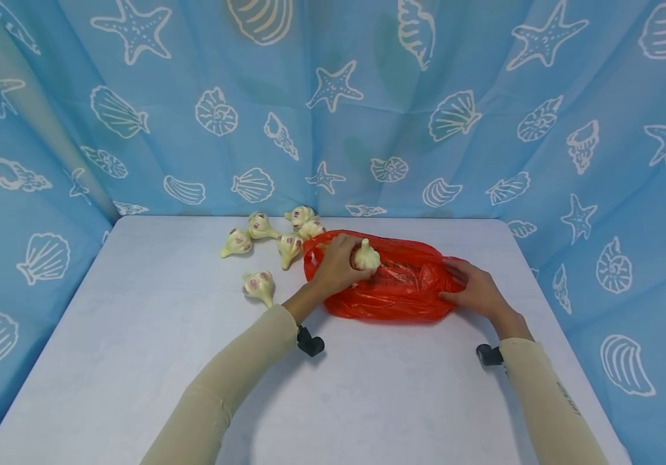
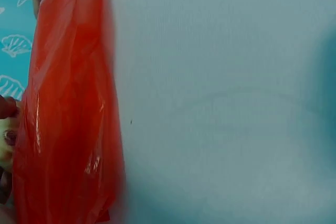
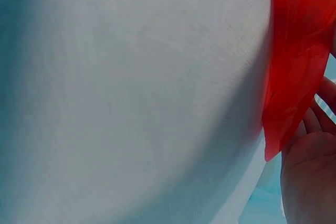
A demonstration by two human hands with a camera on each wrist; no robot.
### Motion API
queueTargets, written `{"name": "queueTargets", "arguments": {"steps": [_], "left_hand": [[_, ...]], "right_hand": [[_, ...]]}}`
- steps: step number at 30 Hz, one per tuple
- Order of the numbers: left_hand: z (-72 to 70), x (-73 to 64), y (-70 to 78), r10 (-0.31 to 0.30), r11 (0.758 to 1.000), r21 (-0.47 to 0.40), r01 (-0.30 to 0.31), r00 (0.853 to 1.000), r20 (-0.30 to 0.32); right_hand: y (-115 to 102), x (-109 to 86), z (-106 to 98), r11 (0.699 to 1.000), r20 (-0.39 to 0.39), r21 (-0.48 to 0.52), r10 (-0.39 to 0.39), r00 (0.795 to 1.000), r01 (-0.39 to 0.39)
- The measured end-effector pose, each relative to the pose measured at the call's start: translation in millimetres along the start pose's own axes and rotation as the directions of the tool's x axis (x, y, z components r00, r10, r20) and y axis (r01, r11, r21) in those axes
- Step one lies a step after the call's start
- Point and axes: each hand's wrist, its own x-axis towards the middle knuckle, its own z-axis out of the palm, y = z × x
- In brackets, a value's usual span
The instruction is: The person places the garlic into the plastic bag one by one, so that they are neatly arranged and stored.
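Between the thumb and fingers of my left hand (image 1: 335, 268) is a pale garlic bulb (image 1: 367, 257), its stem pointing up, over the left part of a red plastic bag (image 1: 408, 290). The bag lies on its side, crumpled. At its right end, my right hand (image 1: 478, 292) grips the plastic between thumb and fingers. In the left wrist view the bag (image 2: 71, 103) fills the left side, with part of the bulb (image 2: 7, 142) at the edge. From the right wrist, the right hand (image 3: 311, 177) shows against the bag's corner (image 3: 278, 140).
Several garlic bulbs with purplish marks lie left of the bag, one bulb (image 1: 259, 285) nearer me and another bulb (image 1: 236, 242) farther left. A bulb (image 1: 290, 247) rests close to the bag's left edge. Behind the white table (image 1: 379, 387) hangs a blue curtain (image 1: 333, 129) with seashell prints.
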Motion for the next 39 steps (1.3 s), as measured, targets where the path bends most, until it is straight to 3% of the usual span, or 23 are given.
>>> {"name": "queueTargets", "arguments": {"steps": [6,16,24,28,33,39], "left_hand": [[0.6,0.3,1.3,0.006,0.999,0.033,-0.005,1.000,-0.014],[-0.3,3.0,1.3,-0.034,0.999,0.043,0.034,0.999,-0.008],[-4.2,3.4,6.7,-0.069,0.993,0.103,0.063,0.996,0.049],[-7.2,4.1,7.5,-0.047,0.992,0.121,0.037,0.996,0.080],[-8.7,1.7,3.2,-0.008,0.997,0.073,0.000,0.994,0.108],[-8.3,-0.4,-4.9,0.025,0.998,0.048,-0.029,0.996,0.088]], "right_hand": [[2,2.1,0,1.000,-0.007,-0.010,0.008,1.000,-0.008],[2,1.8,0,1.000,-0.006,0.002,-0.003,1.000,0.003],[1,1.5,-1,1.000,-0.007,-0.012,-0.008,1.000,0.008],[1,1.2,0,1.000,-0.013,-0.001,0.010,1.000,-0.010],[3,0.6,2,1.000,-0.006,0.013,0.020,1.000,-0.020],[2,0.4,4,1.000,-0.011,0.007,0.007,1.000,-0.007]]}}
